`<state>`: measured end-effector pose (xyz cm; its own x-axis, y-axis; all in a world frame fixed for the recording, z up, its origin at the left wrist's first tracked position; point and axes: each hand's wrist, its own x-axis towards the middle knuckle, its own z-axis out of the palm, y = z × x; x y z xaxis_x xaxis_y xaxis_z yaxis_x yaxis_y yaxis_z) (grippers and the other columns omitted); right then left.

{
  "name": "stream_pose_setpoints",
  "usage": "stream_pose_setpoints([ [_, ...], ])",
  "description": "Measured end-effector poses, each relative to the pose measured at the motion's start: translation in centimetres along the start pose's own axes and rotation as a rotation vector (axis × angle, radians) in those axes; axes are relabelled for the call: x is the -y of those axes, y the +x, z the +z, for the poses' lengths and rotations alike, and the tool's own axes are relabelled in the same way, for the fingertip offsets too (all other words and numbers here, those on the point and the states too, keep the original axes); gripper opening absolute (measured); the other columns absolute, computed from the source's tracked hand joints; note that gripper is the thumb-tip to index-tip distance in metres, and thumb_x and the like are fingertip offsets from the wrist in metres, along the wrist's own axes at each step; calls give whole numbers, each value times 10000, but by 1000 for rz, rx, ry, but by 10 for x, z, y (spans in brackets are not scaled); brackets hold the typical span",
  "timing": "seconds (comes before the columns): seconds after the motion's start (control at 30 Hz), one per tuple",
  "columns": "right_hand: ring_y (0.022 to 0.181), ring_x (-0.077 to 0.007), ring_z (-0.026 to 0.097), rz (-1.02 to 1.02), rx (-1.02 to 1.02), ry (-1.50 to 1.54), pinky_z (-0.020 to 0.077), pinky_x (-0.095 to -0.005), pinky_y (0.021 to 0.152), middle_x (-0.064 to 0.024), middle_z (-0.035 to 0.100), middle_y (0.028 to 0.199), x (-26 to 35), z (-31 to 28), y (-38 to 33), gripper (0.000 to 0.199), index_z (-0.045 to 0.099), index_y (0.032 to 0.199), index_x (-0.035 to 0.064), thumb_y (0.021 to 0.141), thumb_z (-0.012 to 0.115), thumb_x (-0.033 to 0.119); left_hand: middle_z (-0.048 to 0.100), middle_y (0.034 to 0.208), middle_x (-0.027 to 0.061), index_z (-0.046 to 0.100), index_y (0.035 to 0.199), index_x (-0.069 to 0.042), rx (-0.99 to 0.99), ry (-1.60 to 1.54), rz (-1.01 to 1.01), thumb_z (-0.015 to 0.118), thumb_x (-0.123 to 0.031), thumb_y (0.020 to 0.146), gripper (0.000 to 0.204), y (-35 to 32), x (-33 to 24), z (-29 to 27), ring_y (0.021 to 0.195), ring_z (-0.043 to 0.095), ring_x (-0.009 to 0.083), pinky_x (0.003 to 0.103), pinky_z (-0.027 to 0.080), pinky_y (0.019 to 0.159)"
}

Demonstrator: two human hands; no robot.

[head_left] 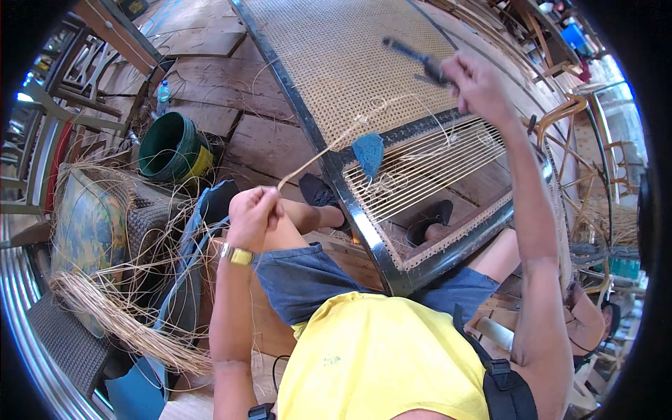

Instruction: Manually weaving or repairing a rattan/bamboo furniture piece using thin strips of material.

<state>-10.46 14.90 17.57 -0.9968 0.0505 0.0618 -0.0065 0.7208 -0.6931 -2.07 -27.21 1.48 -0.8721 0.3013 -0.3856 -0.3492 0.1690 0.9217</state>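
A dark metal frame (pixel 364 231) with a woven cane panel (pixel 350 63) leans across my lap. Its near end has only loose parallel cane strands (pixel 427 168). My left hand (pixel 253 213) is closed on a thin cane strip (pixel 315 159) that runs up to the frame's edge. My right hand (pixel 478 84) is raised over the panel and grips a dark-handled tool (pixel 413 56). A blue cloth (pixel 369 152) hangs on the frame between my hands.
A green bucket (pixel 171 147) stands on the wooden plank floor (pixel 210 70) at the left, with a small bottle (pixel 162 94) behind it. Bundles of loose cane (pixel 119 315) lie over a cushioned wicker seat (pixel 91 224) at my left. Cane chair frames (pixel 581 140) stand at the right.
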Motion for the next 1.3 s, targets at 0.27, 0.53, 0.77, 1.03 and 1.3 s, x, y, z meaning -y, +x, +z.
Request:
stream_pose_setpoints([
  [0.27, 526, -48, 539, 286, 474, 568, 417, -188, 461, 8, 547, 697, -6, 87, -99, 253, 515, 941, 92, 1037, 526, 327, 680, 813, 51, 605, 973, -39, -5, -575, 202, 553, -180, 1024, 159, 42, -79, 81, 526, 462, 37, 194, 380, 462],
  [0.53, 527, -33, 517, 197, 636, 713, 377, -168, 453, 23, 537, 721, -1, 125, -111, 224, 503, 955, 105, 1029, 539, 314, 716, 1028, 58, 592, 1207, -24, -22, 147, 345, 663, -62, 927, 290, 15, -72, 100, 748, 587, 54, 201, 492, 691],
  [0.77, 543, -40, 485, 110, 727, 501, 424, -213, 512, 14, 527, 706, 10, 125, -117, 180, 522, 931, 90, 1031, 553, 235, 744, 874, 139, 662, 1074, -16, 37, 216, 386, 762, -57, 788, 306, 34, -63, 97, 791, 726, 203, 312, 552, 706],
  [1.03, 550, -38, 538, 243, 696, 614, 438, -202, 499, 11, 548, 723, -3, 146, -126, 216, 511, 921, 75, 1039, 537, 254, 702, 798, 140, 667, 1042, -6, -597, 708, 180, 658, -335, 924, 350, 90, -14, -62, 809, 682, 305, 393, 525, 777],
  [1.3, 539, -43, 548, 350, 706, 799, 425, -196, 484, -4, 588, 737, 2, 187, -130, 214, 524, 965, 77, 1045, 523, 276, 686, 846, 39, 654, 1059, -3, -23, -276, -25, 581, -162, 1006, 184, -10, -24, 28, 635, 567, 54, 192, 458, 588],
])
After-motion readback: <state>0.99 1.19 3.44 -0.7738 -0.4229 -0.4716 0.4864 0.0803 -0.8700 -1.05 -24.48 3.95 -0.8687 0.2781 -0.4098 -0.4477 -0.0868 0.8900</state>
